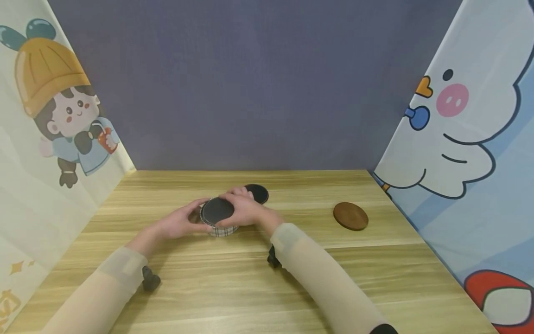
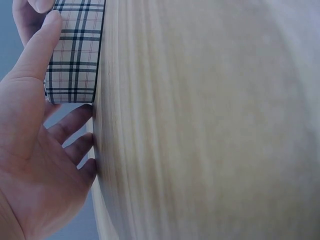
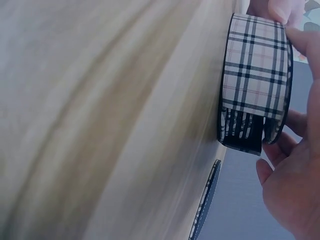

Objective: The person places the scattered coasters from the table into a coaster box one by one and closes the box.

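Note:
A round plaid coaster holder point(image 1: 224, 231) with a black disc point(image 1: 217, 212) on top stands on the table left of centre. My left hand point(image 1: 183, 222) holds it from the left, with the thumb point(image 2: 42, 47) along the plaid side. From the right, my right hand point(image 1: 244, 209) grips the rim of the black disc with thumb and fingers. A cut-out in the holder's side point(image 3: 256, 65) shows black and plaid edges within. Behind the right hand lies a black round coaster point(image 1: 259, 193), partly covered by the fingers.
A brown round coaster point(image 1: 351, 216) lies farther right on the wood-grain table point(image 1: 233, 287). A dark grey panel point(image 1: 250, 83) rises behind the table. Printed cartoon sheets flank both sides, the left sheet point(image 1: 25, 204) and the right sheet point(image 1: 471, 171).

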{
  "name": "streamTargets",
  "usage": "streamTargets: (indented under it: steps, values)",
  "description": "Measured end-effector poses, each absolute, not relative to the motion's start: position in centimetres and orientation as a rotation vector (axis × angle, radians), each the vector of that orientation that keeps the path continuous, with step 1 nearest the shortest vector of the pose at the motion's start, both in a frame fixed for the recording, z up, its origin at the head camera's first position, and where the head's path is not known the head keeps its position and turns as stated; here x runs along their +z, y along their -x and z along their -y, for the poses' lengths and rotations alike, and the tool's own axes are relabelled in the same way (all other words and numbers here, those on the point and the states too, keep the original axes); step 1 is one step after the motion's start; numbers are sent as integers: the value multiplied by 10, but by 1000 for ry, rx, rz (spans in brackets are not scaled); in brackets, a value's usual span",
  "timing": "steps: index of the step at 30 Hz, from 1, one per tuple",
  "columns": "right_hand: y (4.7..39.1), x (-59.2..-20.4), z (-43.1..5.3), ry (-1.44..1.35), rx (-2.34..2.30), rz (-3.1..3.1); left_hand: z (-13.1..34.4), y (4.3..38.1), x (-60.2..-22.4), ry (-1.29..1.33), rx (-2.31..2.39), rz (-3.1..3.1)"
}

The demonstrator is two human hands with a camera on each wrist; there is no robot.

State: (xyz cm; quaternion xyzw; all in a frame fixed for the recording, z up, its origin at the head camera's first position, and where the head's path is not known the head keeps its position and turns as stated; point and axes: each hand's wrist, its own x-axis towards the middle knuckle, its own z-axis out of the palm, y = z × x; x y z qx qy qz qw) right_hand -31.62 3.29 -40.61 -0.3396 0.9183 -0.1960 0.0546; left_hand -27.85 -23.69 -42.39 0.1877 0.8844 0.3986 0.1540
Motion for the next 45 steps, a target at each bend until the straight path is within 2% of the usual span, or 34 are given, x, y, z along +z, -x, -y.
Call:
streamTargets:
  steps: [45]
  values:
    - [317,-410,-40,995,-615,-2741,239,281,-427,-530,1095,-2554]
